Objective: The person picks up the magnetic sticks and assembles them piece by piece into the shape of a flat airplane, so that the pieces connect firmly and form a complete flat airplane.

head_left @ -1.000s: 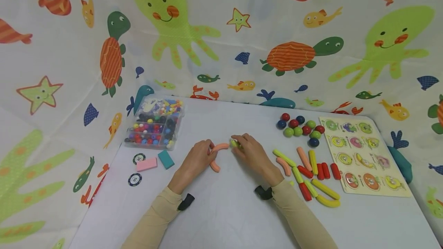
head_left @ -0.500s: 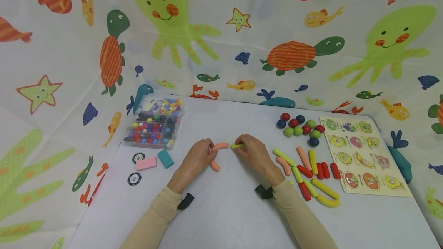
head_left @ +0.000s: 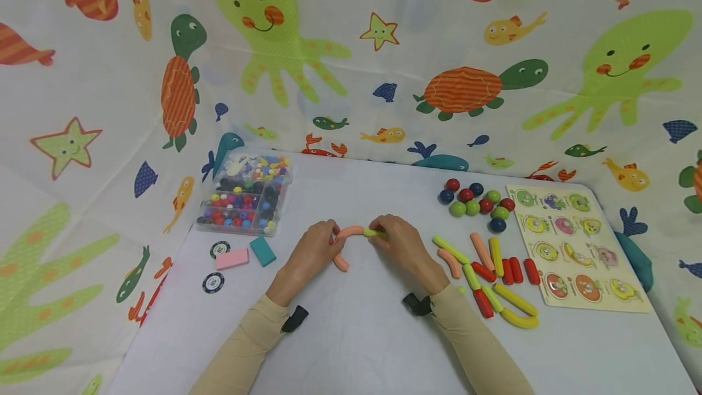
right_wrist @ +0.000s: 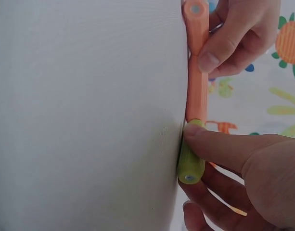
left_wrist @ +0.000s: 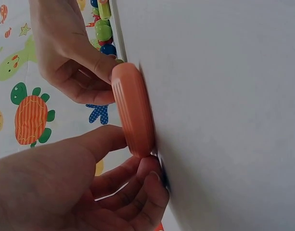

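In the head view, the left hand [head_left: 311, 253] sits just left of the frame's centre, its fingers curled around the bend of an orange curved stick [head_left: 347, 238] that lies on the white table [head_left: 351, 334]. The right hand [head_left: 399, 241], just right of centre, pinches a short green stick [head_left: 375, 233] whose end meets the orange stick's upper end. At the right of the frame lie a pile of coloured sticks [head_left: 490, 276], a cluster of balls [head_left: 476, 201] and a puzzle board [head_left: 576, 249]. At the left stand a bead box [head_left: 247, 197], a pink block [head_left: 233, 259] and a teal block [head_left: 263, 252].

In the left wrist view, the left hand [left_wrist: 65, 187] fills the lower left, thumb and fingers grasping the orange curved stick [left_wrist: 134, 108] against the table [left_wrist: 234, 115]; the right hand [left_wrist: 70, 53] shows at the upper left.

In the right wrist view, the right hand [right_wrist: 243, 168] at the lower right grips the green stick [right_wrist: 190, 163] between thumb and fingers, end to end with the orange curved stick [right_wrist: 197, 72], which the left hand [right_wrist: 243, 33] holds at the upper right.
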Demonstrator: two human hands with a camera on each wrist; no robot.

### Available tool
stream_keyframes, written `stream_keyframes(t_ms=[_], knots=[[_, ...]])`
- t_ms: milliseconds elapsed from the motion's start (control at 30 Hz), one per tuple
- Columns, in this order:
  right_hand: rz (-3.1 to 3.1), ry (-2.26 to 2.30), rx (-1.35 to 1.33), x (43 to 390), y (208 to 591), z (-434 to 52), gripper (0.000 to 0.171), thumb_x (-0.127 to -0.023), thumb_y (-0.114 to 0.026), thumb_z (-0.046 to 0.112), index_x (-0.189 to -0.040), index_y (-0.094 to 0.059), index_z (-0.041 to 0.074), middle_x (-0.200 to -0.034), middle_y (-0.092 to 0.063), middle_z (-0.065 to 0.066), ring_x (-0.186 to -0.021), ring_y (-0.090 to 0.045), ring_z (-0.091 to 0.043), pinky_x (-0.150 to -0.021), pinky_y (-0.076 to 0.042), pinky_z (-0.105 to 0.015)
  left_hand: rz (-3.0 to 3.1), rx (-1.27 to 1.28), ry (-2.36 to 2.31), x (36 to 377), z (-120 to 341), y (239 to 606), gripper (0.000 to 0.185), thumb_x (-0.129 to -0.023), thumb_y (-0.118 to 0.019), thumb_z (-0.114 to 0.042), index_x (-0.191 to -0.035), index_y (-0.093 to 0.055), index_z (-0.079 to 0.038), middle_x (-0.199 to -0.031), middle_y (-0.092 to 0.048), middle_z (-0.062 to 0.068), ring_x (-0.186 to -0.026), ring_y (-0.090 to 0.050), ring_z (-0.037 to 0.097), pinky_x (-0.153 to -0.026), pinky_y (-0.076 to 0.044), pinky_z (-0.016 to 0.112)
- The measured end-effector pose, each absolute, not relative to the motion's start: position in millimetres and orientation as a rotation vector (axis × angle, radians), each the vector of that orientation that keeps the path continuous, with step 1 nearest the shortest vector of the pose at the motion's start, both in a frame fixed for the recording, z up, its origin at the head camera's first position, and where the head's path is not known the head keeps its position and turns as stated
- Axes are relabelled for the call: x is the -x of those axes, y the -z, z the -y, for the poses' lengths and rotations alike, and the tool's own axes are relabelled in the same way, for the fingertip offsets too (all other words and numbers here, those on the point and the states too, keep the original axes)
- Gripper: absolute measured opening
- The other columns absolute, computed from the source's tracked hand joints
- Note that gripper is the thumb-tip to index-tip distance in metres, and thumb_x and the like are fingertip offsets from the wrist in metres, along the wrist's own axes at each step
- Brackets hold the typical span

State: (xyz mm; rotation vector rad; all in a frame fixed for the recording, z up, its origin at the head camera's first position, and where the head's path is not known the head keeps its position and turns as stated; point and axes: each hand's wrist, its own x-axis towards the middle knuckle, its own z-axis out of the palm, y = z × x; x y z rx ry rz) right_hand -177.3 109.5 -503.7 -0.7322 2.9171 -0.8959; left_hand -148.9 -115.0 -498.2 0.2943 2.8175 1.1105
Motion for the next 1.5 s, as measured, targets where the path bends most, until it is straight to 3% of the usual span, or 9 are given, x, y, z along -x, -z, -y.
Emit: stream_keyframes(t_ms=[267, 433, 667, 867, 1333, 1500], knots=[[-2.947, 0.89, 0.738, 175.6, 504.8, -113.9, 0.024, -0.089, -0.079, 0.016, -0.111, -0.072, 0.01, -0.104, -0.071, -0.002, -0.096, -0.064, -0.016, -0.088, -0.056, -0.036, -2.86, -0.312, -1.073, 145.5, 111.0, 496.0, 0.025, -0.098, -0.068, -0.024, -0.104, -0.063, -0.001, -0.077, -0.053, 0.005, -0.066, -0.047, 0.017, -0.059, -0.039, 0.028], [-2.941, 0.895, 0.68, 174.1, 498.8, -120.3, 0.026, -0.093, -0.076, 0.02, -0.117, -0.07, 0.01, -0.108, -0.07, -0.002, -0.102, -0.063, -0.017, -0.092, -0.056, -0.038, -2.976, -0.362, -1.043, 138.5, 114.6, 488.9, 0.027, -0.099, -0.068, -0.026, -0.109, -0.065, -0.001, -0.09, -0.058, 0.007, -0.076, -0.054, 0.018, -0.067, -0.049, 0.032], [-3.003, 0.94, 0.521, 170.8, 478.0, -156.1, 0.027, -0.097, -0.07, 0.021, -0.121, -0.068, 0.009, -0.113, -0.069, -0.007, -0.105, -0.064, -0.023, -0.094, -0.055, -0.043, -2.943, -0.697, -1.062, 128.3, 127.7, 492.5, 0.02, -0.094, -0.074, -0.019, -0.111, -0.071, -0.009, -0.105, -0.065, 0.003, -0.1, -0.058, 0.018, -0.084, -0.054, 0.037], [-3.058, 0.989, 0.342, 158.2, 468.3, -206.9, 0.029, -0.1, -0.066, 0.022, -0.126, -0.065, 0.009, -0.115, -0.068, -0.009, -0.106, -0.062, -0.026, -0.093, -0.054, -0.047, -2.821, -0.959, -1.149, 126.1, 138.0, 501.1, 0.024, -0.087, -0.079, -0.016, -0.11, -0.074, -0.011, -0.11, -0.067, 0.001, -0.108, -0.059, 0.019, -0.092, -0.053, 0.039], [-3.241, 0.811, 0.219, 111.9, 478.4, -287.0, 0.026, -0.094, -0.073, 0.014, -0.118, -0.07, 0.002, -0.105, -0.071, -0.013, -0.09, -0.062, -0.026, -0.082, -0.056, -0.049, -2.778, -1.029, -1.136, 126.6, 140.7, 500.3, 0.028, -0.081, -0.084, -0.015, -0.107, -0.078, -0.006, -0.118, -0.069, 0.007, -0.11, -0.06, 0.024, -0.094, -0.053, 0.041], [-3.236, 0.695, 0.253, 94.9, 486.0, -299.7, 0.023, -0.09, -0.077, 0.014, -0.111, -0.074, 0.004, -0.098, -0.073, -0.011, -0.079, -0.059, -0.021, -0.069, -0.054, -0.036, -2.757, -0.997, -1.129, 127.5, 137.5, 502.4, 0.029, -0.082, -0.083, -0.017, -0.108, -0.078, -0.006, -0.119, -0.068, 0.007, -0.11, -0.06, 0.025, -0.095, -0.053, 0.042]])
